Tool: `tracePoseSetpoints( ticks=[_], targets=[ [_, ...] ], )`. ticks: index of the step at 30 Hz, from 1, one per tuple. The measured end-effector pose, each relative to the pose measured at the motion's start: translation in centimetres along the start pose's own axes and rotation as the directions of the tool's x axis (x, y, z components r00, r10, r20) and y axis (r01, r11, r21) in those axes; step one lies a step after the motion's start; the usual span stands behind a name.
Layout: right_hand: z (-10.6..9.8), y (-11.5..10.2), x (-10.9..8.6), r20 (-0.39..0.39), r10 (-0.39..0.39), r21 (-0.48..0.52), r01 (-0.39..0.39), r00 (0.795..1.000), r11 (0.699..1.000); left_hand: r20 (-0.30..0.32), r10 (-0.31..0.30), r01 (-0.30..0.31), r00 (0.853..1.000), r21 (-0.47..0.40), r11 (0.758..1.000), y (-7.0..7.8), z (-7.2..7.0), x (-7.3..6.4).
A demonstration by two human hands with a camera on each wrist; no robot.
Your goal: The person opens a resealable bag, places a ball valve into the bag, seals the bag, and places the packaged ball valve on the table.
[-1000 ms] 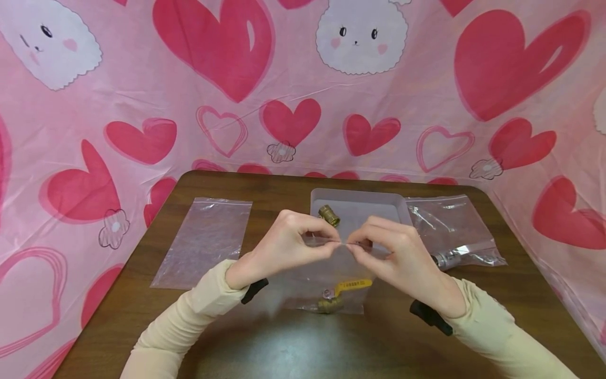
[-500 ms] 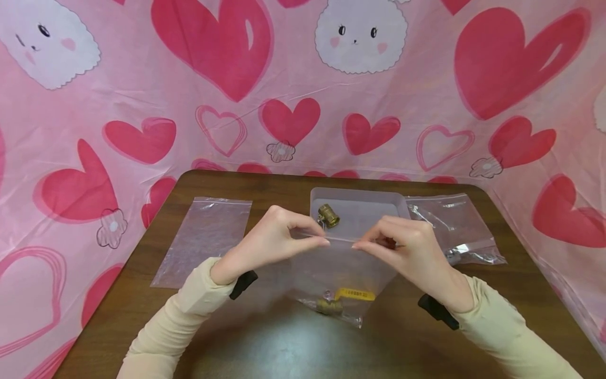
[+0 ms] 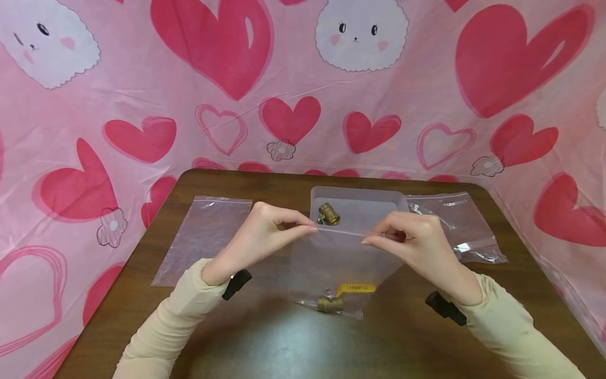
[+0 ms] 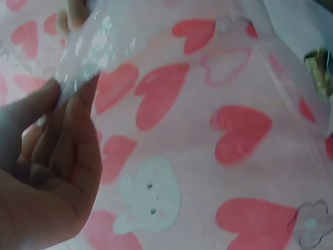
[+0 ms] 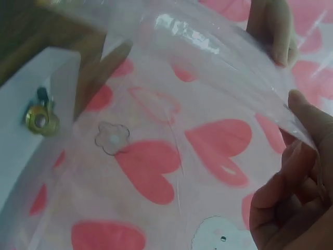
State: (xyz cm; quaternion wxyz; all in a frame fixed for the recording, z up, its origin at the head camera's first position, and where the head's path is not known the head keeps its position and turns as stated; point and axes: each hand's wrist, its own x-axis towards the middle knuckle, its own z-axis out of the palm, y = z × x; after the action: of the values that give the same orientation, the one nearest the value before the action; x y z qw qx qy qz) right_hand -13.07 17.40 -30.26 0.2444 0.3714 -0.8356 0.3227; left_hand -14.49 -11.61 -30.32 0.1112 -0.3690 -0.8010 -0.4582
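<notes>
A clear zip bag (image 3: pixel 338 258) hangs between my two hands, its top edge drawn straight. My left hand (image 3: pixel 265 234) pinches the top's left end between thumb and fingers. At the other end, my right hand (image 3: pixel 412 237) pinches the same edge. Low in the bag lies a brass ball valve (image 3: pixel 330 303) with a yellow lever handle (image 3: pixel 357 288). The left wrist view shows the bag film (image 4: pixel 93 52) gripped at the fingertips. In the right wrist view, thumb and finger hold the film (image 5: pixel 234 73) too.
Behind the bag stands a pale plastic tray (image 3: pixel 360 192) with another brass valve (image 3: pixel 329 214) in it. A flat clear zip bag (image 3: pixel 203 242) lies on the table (image 3: pixel 284 347) at the left. Another zip bag (image 3: pixel 454 221) lies right of the tray.
My hands have moved apart from nearly touching, the left going left and the right going right. The bag's top edge now stretches between them.
</notes>
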Motion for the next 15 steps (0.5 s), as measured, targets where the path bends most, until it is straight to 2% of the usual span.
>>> tracePoseSetpoints(
  ticks=[3, 6, 11, 15],
  targets=[
    [-0.4, 0.2, -0.2, 0.029, 0.026, -0.023, -0.025, 0.999, 0.999, -0.012, 0.021, -0.021, 1.0, -0.003, 1.0, 0.0, -0.1, -0.2],
    [-0.9, 0.5, -0.5, 0.071, 0.015, -0.048, -0.011, 0.997, 0.999, -0.017, 0.031, -0.031, 0.999, -0.002, 1.0, -0.2, 0.0, -0.3],
    [-1.8, 0.9, -1.0, 0.147, -0.029, -0.044, 0.036, 0.989, 0.998, -0.012, -0.011, 0.01, 1.0, -0.019, 1.0, -0.4, -0.1, -0.2],
    [-2.1, 1.0, -1.1, 0.122, -0.053, -0.066, 0.062, 0.991, 0.996, -0.002, -0.038, 0.038, 0.999, -0.037, 0.999, -0.5, -0.1, -0.2]
  ],
)
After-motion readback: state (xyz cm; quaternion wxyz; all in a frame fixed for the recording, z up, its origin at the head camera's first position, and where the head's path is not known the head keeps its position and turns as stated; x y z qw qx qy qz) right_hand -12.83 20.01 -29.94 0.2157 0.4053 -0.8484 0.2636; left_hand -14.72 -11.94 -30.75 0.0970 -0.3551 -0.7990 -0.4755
